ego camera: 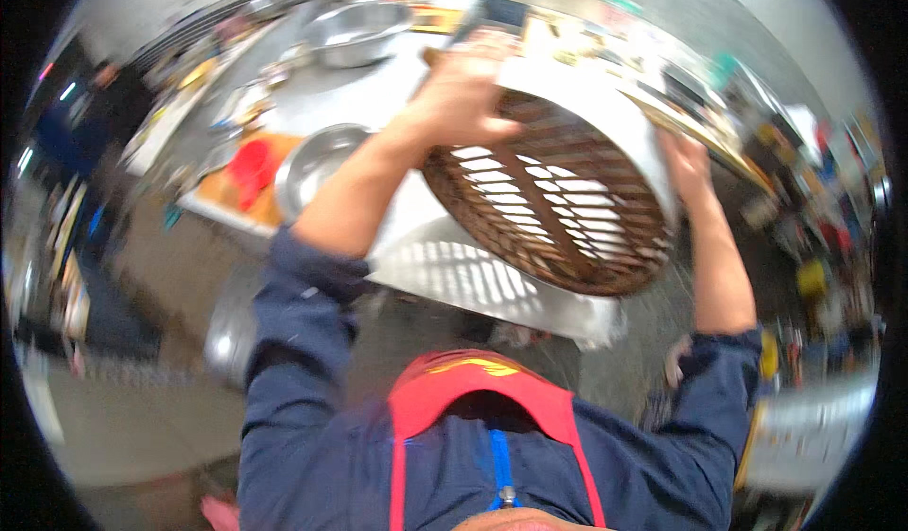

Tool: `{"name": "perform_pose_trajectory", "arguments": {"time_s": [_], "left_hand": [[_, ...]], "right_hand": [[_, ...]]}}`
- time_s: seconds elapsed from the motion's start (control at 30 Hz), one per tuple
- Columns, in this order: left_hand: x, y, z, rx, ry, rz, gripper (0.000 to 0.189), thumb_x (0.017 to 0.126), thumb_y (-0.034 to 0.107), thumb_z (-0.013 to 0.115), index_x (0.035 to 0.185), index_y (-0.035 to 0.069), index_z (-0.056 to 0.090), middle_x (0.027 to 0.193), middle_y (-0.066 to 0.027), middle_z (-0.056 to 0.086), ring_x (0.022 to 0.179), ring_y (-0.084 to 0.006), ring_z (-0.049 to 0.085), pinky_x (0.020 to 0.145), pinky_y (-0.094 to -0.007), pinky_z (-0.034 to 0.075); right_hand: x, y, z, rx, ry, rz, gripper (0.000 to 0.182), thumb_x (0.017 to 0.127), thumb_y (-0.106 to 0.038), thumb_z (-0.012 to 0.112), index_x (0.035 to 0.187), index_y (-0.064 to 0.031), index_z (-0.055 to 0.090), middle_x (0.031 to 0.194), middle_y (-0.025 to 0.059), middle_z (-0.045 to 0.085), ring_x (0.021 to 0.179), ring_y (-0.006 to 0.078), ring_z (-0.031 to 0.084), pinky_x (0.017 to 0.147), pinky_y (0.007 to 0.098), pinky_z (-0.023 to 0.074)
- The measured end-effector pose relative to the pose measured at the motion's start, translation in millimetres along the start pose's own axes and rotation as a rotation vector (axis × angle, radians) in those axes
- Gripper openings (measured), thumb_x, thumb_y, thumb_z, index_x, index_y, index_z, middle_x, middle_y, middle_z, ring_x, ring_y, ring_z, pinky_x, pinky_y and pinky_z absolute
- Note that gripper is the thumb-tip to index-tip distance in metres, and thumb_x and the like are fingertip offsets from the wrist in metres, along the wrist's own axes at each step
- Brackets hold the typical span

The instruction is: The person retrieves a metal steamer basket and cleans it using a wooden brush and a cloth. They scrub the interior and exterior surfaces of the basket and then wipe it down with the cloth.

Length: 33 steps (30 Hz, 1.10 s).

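A round steamer basket with a brown slatted base and a pale, shiny outer wall is tilted above the front of a metal worktable. My left hand holds its upper left side, with the thumb reaching over the rim. On the far right side, my right hand is against the outer wall, its fingers partly hidden behind it. Light passes through the slat gaps and throws a striped shadow on the tabletop. Motion blur softens both hands and the basket.
A steel bowl stands left of my left forearm, beside a red object on an orange-brown board. A large steel basin sits farther back. A person in dark clothing is at the far left. Blurred shelves line the right.
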State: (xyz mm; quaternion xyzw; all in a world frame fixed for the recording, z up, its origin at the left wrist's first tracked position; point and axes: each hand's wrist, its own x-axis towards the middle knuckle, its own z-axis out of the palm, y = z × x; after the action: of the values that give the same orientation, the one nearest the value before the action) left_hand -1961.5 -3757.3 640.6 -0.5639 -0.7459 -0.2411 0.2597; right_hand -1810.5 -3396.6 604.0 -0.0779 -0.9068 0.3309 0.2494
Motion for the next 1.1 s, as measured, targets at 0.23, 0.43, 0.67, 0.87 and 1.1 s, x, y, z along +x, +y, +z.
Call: {"name": "perform_pose_trajectory", "arguments": {"time_s": [0.23, 0.43, 0.67, 0.87, 1.1], "left_hand": [[39.8, 6.3, 25.9, -0.110, -0.395, -0.180, 0.096, 0.072, 0.035, 0.069, 0.151, 0.002, 0.026, 0.146, -0.0250, 0.035, 0.133, -0.0422, 0.037, 0.112, -0.0475, 0.030], [38.8, 20.2, 12.7, -0.024, -0.523, -0.387, 0.099, 0.071, 0.044, 0.067, 0.153, 0.007, 0.024, 0.145, -0.0285, 0.033, 0.135, -0.0431, 0.032, 0.109, -0.0587, 0.027], [41.0, 46.9, -2.9, -0.083, -0.539, -0.512, 0.098, 0.072, 0.049, 0.067, 0.146, -0.003, 0.029, 0.143, -0.0325, 0.033, 0.134, -0.0459, 0.032, 0.108, -0.0610, 0.029], [10.2, 35.6, 7.5, -0.226, -0.350, -0.589, 0.104, 0.069, 0.046, 0.071, 0.146, -0.007, 0.027, 0.142, -0.0349, 0.032, 0.136, -0.0464, 0.031, 0.112, -0.0562, 0.025], [-29.8, 34.3, -1.3, -0.299, -0.079, -0.611, 0.095, 0.057, 0.039, 0.077, 0.134, -0.005, 0.041, 0.124, -0.0281, 0.046, 0.120, -0.0420, 0.044, 0.104, -0.0508, 0.034]], "right_hand": [[56.2, 61.4, -23.0, -0.091, -0.046, -0.262, 0.036, 0.101, -0.029, 0.052, 0.103, 0.0052, 0.065, 0.084, 0.0051, 0.065, 0.077, 0.0130, 0.052, 0.072, 0.0311, 0.0434], [76.4, 14.1, -55.0, 0.051, 0.231, -0.205, 0.037, 0.101, -0.025, 0.048, 0.113, 0.0073, 0.062, 0.093, 0.0160, 0.068, 0.083, 0.0212, 0.062, 0.077, 0.0352, 0.0482], [-4.9, -138.9, 9.3, -0.410, -0.279, -0.656, 0.055, 0.081, -0.010, 0.059, 0.135, -0.0003, 0.053, 0.141, 0.0208, 0.051, 0.133, 0.0328, 0.046, 0.112, 0.0413, 0.0323], [38.8, -115.3, 29.1, -0.538, -0.080, -0.521, 0.043, 0.097, -0.027, 0.050, 0.129, -0.0005, 0.059, 0.138, 0.0234, 0.053, 0.129, 0.0372, 0.050, 0.109, 0.0421, 0.0351], [10.7, -199.1, 96.1, -0.550, -0.239, -0.740, 0.039, 0.098, -0.021, 0.046, 0.130, -0.0031, 0.058, 0.133, 0.0211, 0.057, 0.127, 0.0347, 0.052, 0.110, 0.0413, 0.0344]]}}
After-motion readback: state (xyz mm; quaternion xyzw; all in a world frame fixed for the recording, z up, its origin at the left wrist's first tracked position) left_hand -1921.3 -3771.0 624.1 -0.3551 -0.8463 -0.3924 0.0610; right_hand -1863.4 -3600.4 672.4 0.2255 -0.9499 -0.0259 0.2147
